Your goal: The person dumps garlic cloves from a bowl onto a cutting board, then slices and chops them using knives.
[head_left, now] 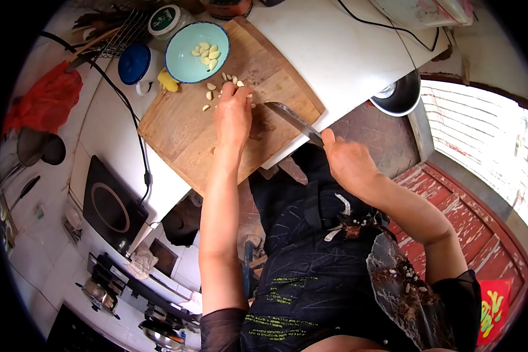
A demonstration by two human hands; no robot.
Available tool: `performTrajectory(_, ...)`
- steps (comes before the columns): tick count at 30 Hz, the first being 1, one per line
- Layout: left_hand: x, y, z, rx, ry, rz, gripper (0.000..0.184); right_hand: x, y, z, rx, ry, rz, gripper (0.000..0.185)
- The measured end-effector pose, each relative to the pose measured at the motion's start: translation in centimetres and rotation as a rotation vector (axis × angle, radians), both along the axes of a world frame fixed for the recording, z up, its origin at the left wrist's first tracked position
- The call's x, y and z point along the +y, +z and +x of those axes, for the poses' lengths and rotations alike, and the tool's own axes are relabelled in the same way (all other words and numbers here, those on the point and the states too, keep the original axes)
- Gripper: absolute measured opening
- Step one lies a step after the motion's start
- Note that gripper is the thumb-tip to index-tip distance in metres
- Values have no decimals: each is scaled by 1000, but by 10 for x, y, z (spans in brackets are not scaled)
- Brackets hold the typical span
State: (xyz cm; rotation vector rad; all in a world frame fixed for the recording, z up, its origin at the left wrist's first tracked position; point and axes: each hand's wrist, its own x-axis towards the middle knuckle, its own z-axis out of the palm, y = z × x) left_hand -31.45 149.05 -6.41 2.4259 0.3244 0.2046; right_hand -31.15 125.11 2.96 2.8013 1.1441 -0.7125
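My right hand (350, 163) is wrapped round the handle of a kitchen knife (296, 123). The blade points left, its tip over the wooden cutting board (187, 141). On the board my left hand (234, 114) has its fingers bent and drawn together at a small group of peeled garlic cloves (210, 87). Some cloves show around the fingertips; those beneath the fingers are partly hidden. A pale green bowl (182, 56) with a blue rim holds several more cloves and stands at the board's far left corner.
Left of the bowl are a mug with a blue lid (133, 63), a yellow object (167, 81) and a glass jar (165, 22). A black cable (123, 102) runs past the board's left side to an induction cooker (108, 202). A dark pan (401, 97) sits beyond the right table edge.
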Motion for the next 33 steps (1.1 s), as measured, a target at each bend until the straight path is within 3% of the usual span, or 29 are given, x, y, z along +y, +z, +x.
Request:
performTrajectory(2,-1,-3,-1,-29,-17,25,12,-1,-3,-1,-23,8,-7,19)
performTrajectory(6,-16,7,-20,-60,156,-200,10,-5,-3,-2,-5,-11,16,20)
performTrajectory(8,-28,7,-30,-33,207,-236,10,-9,-6,-4,79,-123,92,12)
performTrajectory(14,-53,-7,-51,53,356,-368,11,-12,-6,-5,-32,5,71,20)
performTrajectory(22,-63,-6,-61,-69,237,-109,17,-9,2,-7,45,-28,50,14)
performTrajectory(33,-64,-14,-69,-104,255,-53,12,-12,7,-9,118,-46,76,11)
